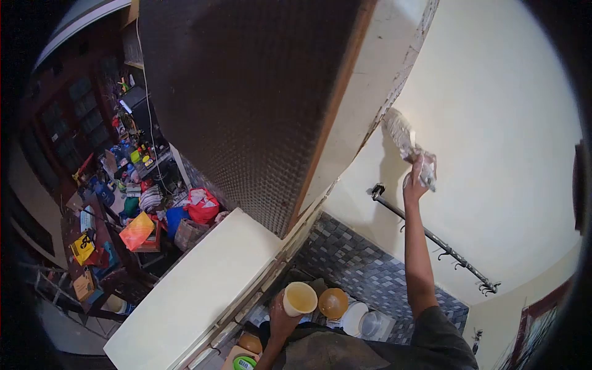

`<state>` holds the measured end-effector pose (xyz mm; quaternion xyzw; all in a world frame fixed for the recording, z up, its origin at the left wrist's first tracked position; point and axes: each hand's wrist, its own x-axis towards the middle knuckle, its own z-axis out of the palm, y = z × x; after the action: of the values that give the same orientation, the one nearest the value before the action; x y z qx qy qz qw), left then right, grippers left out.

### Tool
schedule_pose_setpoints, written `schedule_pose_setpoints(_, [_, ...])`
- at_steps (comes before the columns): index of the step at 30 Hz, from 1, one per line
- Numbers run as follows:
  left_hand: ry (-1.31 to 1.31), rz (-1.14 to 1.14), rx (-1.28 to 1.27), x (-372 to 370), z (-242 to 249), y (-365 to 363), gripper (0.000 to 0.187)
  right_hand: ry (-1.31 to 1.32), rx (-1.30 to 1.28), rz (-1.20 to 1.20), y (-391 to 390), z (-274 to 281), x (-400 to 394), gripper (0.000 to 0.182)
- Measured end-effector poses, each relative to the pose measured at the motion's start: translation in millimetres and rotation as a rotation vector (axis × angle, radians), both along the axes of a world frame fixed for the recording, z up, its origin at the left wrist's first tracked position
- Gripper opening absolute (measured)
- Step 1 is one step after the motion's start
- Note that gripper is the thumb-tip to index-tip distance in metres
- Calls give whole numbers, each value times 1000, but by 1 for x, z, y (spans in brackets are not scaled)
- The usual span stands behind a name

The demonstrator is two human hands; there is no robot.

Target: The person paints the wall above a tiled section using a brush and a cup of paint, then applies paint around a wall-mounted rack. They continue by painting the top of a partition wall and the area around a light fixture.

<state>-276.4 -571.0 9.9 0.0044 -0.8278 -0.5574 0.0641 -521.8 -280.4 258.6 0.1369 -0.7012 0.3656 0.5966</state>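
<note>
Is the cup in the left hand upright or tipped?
Upright: the cup in the left hand shows its open mouth facing up, yellowish inside.

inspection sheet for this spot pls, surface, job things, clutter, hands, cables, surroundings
surface: cream wall, bare where the brush works
job's things: paintbrush pressed on wall beside the dark cabinet; cup of pale liquid
clutter: bowls and lids on the counter below; bags and boxes on the floor at left
grippers: right hand shut on paintbrush; left hand shut on cup
cables: thin cord hanging at left
surroundings: hook rail, grey tiles
</note>
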Motion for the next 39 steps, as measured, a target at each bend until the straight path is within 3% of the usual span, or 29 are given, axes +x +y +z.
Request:
schedule_pose_setpoints(1, [22,5,-13,0,-2,-1,77,26,52,-48,3,-15,-1,14])
schedule_pose_setpoints(2, [16,16,11,1,-1,-1,77,116,263,-192,18,-38,-8,13])
schedule_pose_setpoints(5, [-2,43,56,3,4,-1,77,-147,-43,-3,0,-74,11,12])
schedule_pose_setpoints(8, [-11,58,39,5,6,-3,76,-146,-44,-12,-1,-126,5,13])
schedule_pose_setpoints(12, [12,56,8,6,3,-3,75,-227,-210,159,-19,-157,7,14])
schedule_pose_setpoints(17, [28,70,15,9,11,-4,75,-264,-231,147,-16,-195,-6,10])
schedule_pose_setpoints(24, [24,80,-33,12,6,-7,75,-315,-304,157,-24,-204,-7,17])
schedule_pose_setpoints(31, [-43,82,22,12,3,-5,77,-288,-213,122,-27,-207,-8,16])
schedule_pose_setpoints(34, [13,67,-99,12,5,-5,78,-297,-190,115,-33,-201,-2,17])
schedule_pose_setpoints(39, [-30,47,-8,11,9,-6,78,-269,-162,116,-32,-209,-5,16])
